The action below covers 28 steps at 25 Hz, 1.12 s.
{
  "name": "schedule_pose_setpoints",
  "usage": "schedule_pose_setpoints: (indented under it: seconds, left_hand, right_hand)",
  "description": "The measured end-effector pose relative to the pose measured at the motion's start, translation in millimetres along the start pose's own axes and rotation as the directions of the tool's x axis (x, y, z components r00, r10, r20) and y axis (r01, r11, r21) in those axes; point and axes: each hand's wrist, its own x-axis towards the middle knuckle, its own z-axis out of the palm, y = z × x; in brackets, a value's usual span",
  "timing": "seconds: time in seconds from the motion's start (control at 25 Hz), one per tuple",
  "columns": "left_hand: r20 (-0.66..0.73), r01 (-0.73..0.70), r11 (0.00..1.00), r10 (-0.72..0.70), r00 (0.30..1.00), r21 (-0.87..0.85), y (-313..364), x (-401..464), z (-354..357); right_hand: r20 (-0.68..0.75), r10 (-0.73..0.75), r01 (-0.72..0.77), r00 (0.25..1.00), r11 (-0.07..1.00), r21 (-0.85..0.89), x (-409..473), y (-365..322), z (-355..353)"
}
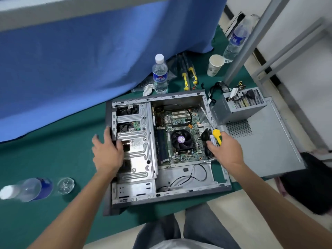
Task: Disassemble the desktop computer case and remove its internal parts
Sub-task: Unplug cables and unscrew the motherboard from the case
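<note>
Green motherboard (181, 126) in grey case (220, 178), yellow screwdriver (217, 136), teal mat (53, 159) (blue cloth (89, 60) behind)

Water bottles (160, 74), paper cup (215, 65), blue cloth (89, 60) nearby.

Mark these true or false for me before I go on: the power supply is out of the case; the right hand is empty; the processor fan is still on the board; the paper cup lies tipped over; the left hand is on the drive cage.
1. The power supply sits outside the case. True.
2. The right hand is empty. False: it holds a yellow-handled screwdriver.
3. The processor fan is still on the board. True.
4. The paper cup lies tipped over. False: it stands upright.
5. The left hand rests on the drive cage. True.
</note>
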Motion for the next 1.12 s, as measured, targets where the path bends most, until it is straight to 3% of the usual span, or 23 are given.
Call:
schedule_pose_setpoints:
  seconds: [0.16, 0.44, 0.6, 0.68, 0.8, 0.88, 1.12]
  left_hand:
    - [0.093, -0.147, 0.986, 0.140, 0.986, 0.080, -14, 5, 3]
    - [0.091, -0.133, 0.986, 0.123, 0.988, 0.105, -25, -10, 6]
    - [-0.114, -0.307, 0.939, 0.326, 0.939, 0.157, 5, -2, 6]
    - [-0.087, -0.376, 0.921, 0.384, 0.919, 0.100, 31, 11, 10]
    - [0.004, -0.375, 0.922, 0.376, 0.927, 0.093, 59, 33, 30]
    - [-0.008, -0.324, 0.941, 0.326, 0.945, 0.103, 62, 37, 45]
    - [-0.111, -0.276, 0.934, 0.306, 0.946, 0.225, 61, 41, 67]
  right_hand:
    - [0.018, 0.020, -0.020, 1.000, 1.000, -0.002, -1, -9, -4]
    - [0.124, 0.074, -0.073, 0.990, 0.997, -0.010, -11, -7, -15]
    - [0.076, -0.119, 0.128, 0.990, 0.983, -0.134, -12, -21, -37]
    - [0.169, -0.190, 0.212, 0.967, 0.969, -0.127, -8, -36, -48]
    - [0.356, -0.266, 0.313, 0.896, 0.947, -0.079, 8, -58, -54]
    - [0.414, -0.356, 0.421, 0.838, 0.904, -0.073, 21, -68, -51]
    - [0.333, -0.492, 0.497, 0.804, 0.864, 0.077, 64, -70, -32]
